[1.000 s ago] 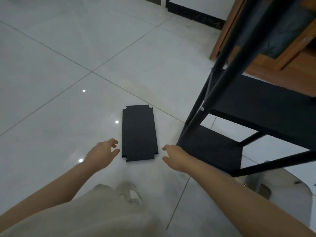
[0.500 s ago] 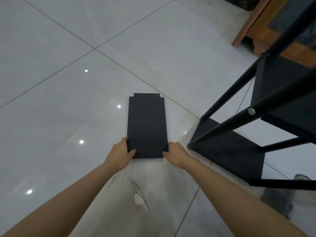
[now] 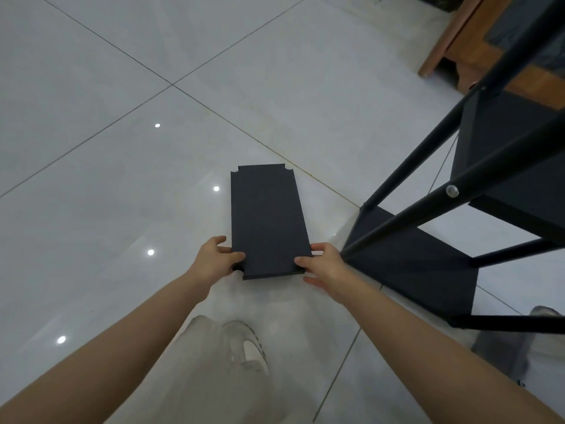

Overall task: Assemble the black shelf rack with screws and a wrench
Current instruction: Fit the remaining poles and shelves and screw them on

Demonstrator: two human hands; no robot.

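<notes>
White glossy floor tiles (image 3: 122, 87) bear a flat black rectangular board (image 3: 266, 218); left hand (image 3: 214, 262) and right hand (image 3: 324, 266) fingers (image 3: 217, 241) pinch its nearest corners, likely for lifting.

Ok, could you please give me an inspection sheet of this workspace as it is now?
Surface: glossy white tiled floor.
Job's things: black shelf board with notched corners, left of the black shelf rack; one screw fitted in it; no wrench seen.
Clutter: nothing seen.
Grippers: left hand and right hand each grip a near corner of the board.
Cables: nothing seen.
Surroundings: wooden cabinet behind the rack; the person's shoe near the bottom edge.
</notes>
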